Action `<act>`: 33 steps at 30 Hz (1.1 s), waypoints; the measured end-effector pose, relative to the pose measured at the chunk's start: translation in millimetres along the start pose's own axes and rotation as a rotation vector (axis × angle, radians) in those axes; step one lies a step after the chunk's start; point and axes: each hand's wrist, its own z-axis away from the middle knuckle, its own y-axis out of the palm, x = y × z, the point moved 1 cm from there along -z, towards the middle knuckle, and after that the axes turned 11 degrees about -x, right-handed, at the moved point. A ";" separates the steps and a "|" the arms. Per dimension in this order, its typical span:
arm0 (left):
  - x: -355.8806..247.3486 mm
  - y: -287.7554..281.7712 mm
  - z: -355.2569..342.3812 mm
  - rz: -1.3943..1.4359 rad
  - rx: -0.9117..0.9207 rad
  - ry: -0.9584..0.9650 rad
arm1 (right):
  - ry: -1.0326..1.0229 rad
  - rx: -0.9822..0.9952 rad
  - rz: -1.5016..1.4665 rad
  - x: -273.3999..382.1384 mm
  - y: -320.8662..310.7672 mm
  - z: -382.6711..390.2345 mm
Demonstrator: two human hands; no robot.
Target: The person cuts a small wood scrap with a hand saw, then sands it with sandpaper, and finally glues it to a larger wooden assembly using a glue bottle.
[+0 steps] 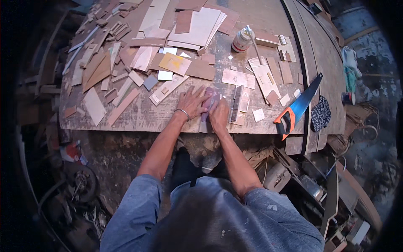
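Note:
A purple sheet [208, 99], apparently abrasive paper, lies on a strip of board at the bench's near edge. My left hand [192, 103] lies with fingers spread, its fingertips touching the sheet's left side. My right hand [219, 112] has its fingers bent together on the sheet's right part, gripping something small that they mostly hide. Right of that hand stands a small wooden assembly [238, 105] with upright pieces. A pale square offcut [258, 115] lies farther right.
The workbench [138, 119] holds scattered wood offcuts [96, 105], stacked thin panels [197, 27], a jar with a stick [242, 40], a blue handsaw with an orange-black handle [294, 112] and patterned dark cloth [320, 113]. Dark clutter [310, 185] fills the floor at right.

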 end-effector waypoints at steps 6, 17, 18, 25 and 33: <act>22.5 6.4 11.0 0.195 -0.056 -0.004 | -0.009 -0.053 0.185 17.6 17.6 32.4; 10.5 3.2 8.8 0.236 -0.047 -0.004 | 0.030 -0.114 0.201 3.8 33.6 -38.4; 7.9 2.3 1.5 0.237 -0.089 0.008 | 0.037 -0.049 0.203 -8.2 23.9 -62.4; 24.3 9.7 12.4 0.226 -0.073 -0.047 | -0.067 -0.041 0.152 35.2 -19.5 -9.9; 23.2 19.2 15.3 0.226 -0.087 -0.046 | 0.196 0.041 0.339 34.2 28.2 1.2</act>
